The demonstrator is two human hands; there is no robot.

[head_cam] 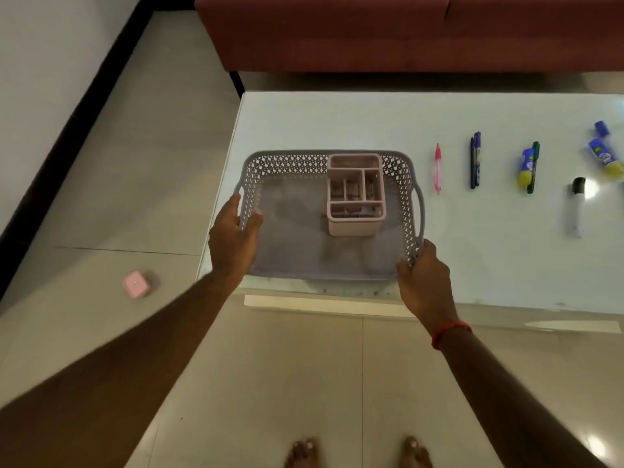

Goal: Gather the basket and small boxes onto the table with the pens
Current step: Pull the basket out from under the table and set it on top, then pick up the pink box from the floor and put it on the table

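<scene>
A grey perforated basket rests on the left end of the white table. Inside it stands a pink divided organizer box. My left hand grips the basket's left rim near the handle. My right hand grips its near right corner. A small pink box lies on the floor to the left of the table. To the right of the basket lie a pink pen, a blue pen, a glue stick with a green marker and a white marker.
A dark red sofa stands behind the table. Two more glue sticks lie at the table's far right. Tiled floor surrounds the table, with a black skirting along the wall on the left. My bare feet show at the bottom.
</scene>
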